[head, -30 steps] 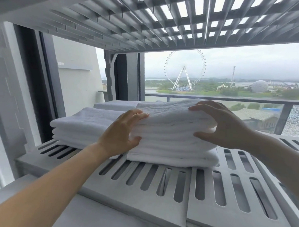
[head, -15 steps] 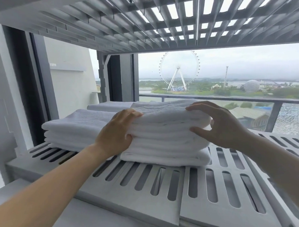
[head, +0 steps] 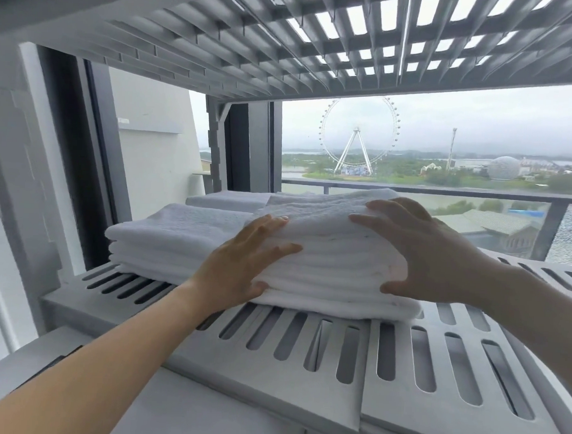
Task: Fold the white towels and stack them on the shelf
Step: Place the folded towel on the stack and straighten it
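Observation:
A tall stack of folded white towels [head: 335,255] lies on the grey slotted shelf [head: 305,349]. My left hand [head: 243,257] lies flat against the stack's front left, fingers straight over its top edge and thumb low near the bottom towel. My right hand [head: 430,256] presses the front right side the same way, fingers spread on top and thumb down by the lowest fold. A lower stack of folded white towels [head: 179,235] sits right beside it on the left. Another folded white towel [head: 226,199] lies behind.
A second slotted shelf [head: 286,36] hangs close overhead. The rack's grey post [head: 21,172] stands at the left. Behind the rack is a window with a dark railing [head: 443,192]. The shelf's right part [head: 518,342] carries nothing.
Both hands have slid from the stack's sides toward its front and flattened against it. The stack sits slightly further back and squarer beside the left stack.

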